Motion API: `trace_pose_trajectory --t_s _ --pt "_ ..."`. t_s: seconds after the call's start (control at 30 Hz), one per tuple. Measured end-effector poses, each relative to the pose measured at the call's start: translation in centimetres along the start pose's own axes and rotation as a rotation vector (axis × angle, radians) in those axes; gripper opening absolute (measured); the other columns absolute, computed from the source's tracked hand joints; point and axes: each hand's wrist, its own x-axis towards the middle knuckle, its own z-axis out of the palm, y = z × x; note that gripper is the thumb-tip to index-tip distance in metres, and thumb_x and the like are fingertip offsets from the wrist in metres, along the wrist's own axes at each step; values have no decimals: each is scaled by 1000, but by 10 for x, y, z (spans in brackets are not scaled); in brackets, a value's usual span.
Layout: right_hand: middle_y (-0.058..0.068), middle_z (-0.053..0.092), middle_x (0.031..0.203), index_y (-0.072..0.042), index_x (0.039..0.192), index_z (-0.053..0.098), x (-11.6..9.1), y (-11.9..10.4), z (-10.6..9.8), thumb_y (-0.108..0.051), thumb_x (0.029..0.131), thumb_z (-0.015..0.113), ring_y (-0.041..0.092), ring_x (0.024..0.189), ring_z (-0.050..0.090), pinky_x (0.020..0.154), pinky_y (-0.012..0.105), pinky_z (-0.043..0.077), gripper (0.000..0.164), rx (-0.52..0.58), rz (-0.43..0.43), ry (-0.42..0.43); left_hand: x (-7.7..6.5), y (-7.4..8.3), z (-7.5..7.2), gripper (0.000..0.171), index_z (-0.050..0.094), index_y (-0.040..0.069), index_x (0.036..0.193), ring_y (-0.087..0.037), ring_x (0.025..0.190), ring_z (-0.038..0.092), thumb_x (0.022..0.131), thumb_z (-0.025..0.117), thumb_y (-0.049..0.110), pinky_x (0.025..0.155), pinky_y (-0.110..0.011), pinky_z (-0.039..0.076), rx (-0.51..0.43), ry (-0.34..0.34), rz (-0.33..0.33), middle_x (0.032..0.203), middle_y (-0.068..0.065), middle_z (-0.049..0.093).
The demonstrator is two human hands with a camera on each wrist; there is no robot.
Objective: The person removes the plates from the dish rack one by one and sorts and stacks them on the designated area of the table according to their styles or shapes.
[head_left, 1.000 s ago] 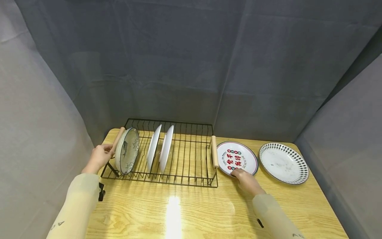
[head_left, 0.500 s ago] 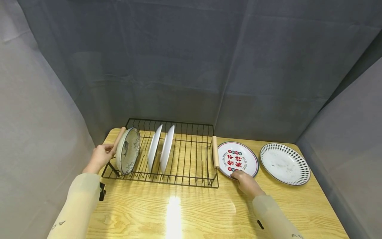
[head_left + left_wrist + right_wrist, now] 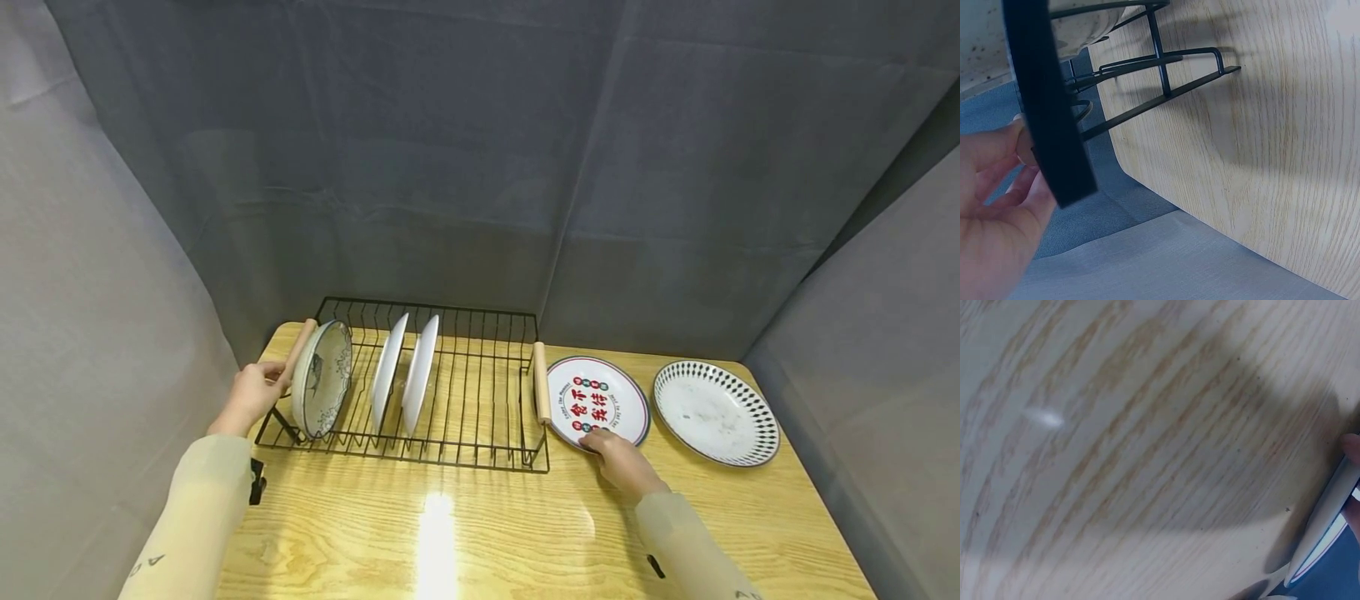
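Observation:
My left hand pinches the wooden handle at the left end of a black wire dish rack. In the left wrist view, its thumb and fingers close on the handle's end. My right hand grips the near rim of a round white plate with red characters and a dark rim. That plate lies just right of the rack. In the right wrist view, the thumb and a finger sit on either side of the plate's edge; most of the hand is out of frame.
A patterned deep dish stands on edge at the rack's left. Two white plates, one left and one right, stand mid-rack. An oval white dish with a diamond-patterned rim lies far right. Grey cloth encloses the wooden table.
The head view has shifted very slightly. Both hands keep their places on the rack handle and the plate rim.

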Motion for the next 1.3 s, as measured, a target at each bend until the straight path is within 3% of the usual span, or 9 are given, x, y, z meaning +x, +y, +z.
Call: trace_pose_trajectory --t_s 0.17,0.27,0.37,0.57,0.73,0.97,1.3 --pt "11 66 104 -3 107 66 4 -1 -13 2 76 66 30 98 61 87 43 46 31 55 31 -126 0 -1 0 37 48 -15 123 -43 95 58 90 51 2 71 -45 51 1 -1 4 107 -31 56" --pt "14 62 114 -4 118 61 10 -4 -26 -5 81 64 33 107 57 91 47 43 37 143 126 -177 0 0 -1 38 47 -15 124 -44 96 58 90 51 2 72 -45 50 -1 -5 -2 108 -31 55" --pt "19 56 123 -3 126 54 20 -6 -39 -9 84 63 37 114 51 94 51 38 43 237 229 -112 1 0 -1 38 47 -15 124 -44 96 57 91 51 2 72 -46 50 -3 -9 -8 109 -31 55" --pt "25 53 123 1 132 46 45 -12 -63 -12 84 64 42 112 50 92 54 38 52 401 358 156 1 0 -1 38 46 -15 124 -44 97 57 91 51 2 74 -47 50 -11 -13 -11 109 -31 55" --pt "25 46 129 -4 138 35 68 -32 -83 -23 88 62 40 119 45 97 52 35 60 600 451 273 0 0 -1 38 46 -15 124 -44 97 57 90 51 2 74 -47 50 -9 -8 -4 108 -31 55" --pt "19 40 135 -9 143 27 96 -74 -106 -25 89 60 35 124 40 98 47 37 65 889 468 288 0 -1 0 37 48 -15 122 -44 95 58 90 52 1 73 -47 50 -9 -2 4 105 -31 57" --pt "13 43 133 -12 141 31 130 -130 -108 -26 90 59 26 120 44 98 42 38 59 1114 476 224 -1 0 -2 38 47 -15 124 -45 96 57 90 52 2 73 -47 50 -10 -1 11 106 -31 56"
